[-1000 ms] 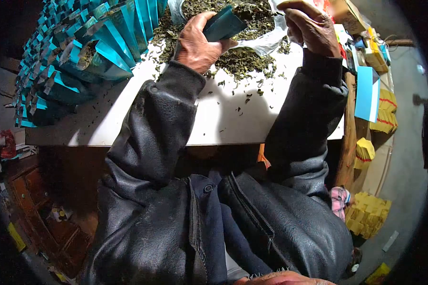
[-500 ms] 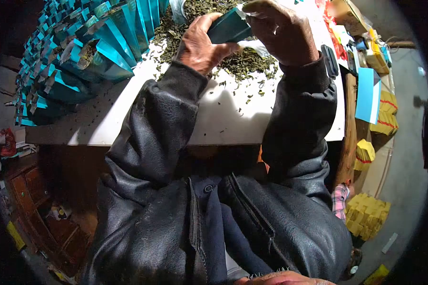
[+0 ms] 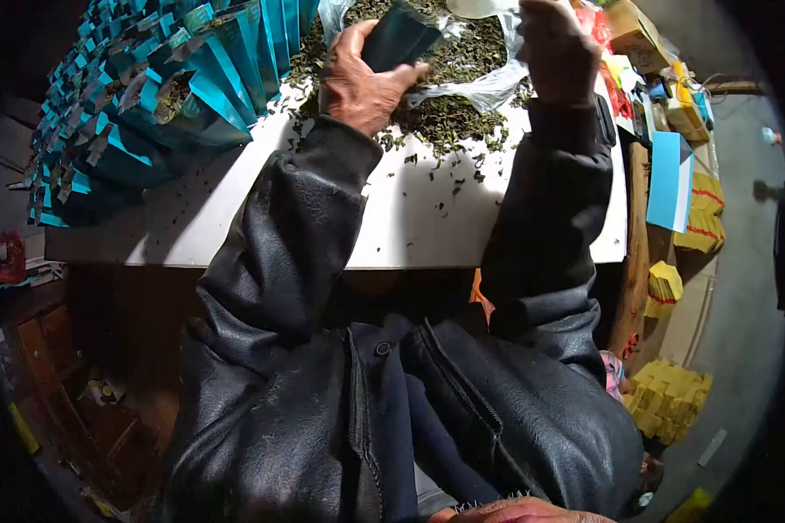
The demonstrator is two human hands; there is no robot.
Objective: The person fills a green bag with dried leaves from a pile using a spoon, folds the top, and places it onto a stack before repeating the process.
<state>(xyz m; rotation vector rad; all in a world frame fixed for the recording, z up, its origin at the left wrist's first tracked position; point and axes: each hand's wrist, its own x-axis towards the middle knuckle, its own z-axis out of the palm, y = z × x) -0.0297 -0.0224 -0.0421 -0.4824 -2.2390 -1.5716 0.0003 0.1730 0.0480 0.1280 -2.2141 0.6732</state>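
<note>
My left hand is closed around a teal packet, thumb along its near side, over a heap of dried, dark green leaves that look like tea. My right hand is raised at the top right, in shadow, its fingers curled. Whatever it holds, if anything, I cannot make out. Just left of its fingers is a pale round-edged thing, cut off by the top of the view. A clear plastic bag lies crumpled among the leaves.
Rows of open-topped teal packets stand packed at the left of the white table. Along the right edge are a cardboard box, a blue-and-white card and a wooden post. Yellow bundles lie beyond, lower down.
My right hand has left the top of the teal packet and moved right. My left hand keeps the packet, now tilted differently and slightly further left. The pale round-edged thing has come into view.
</note>
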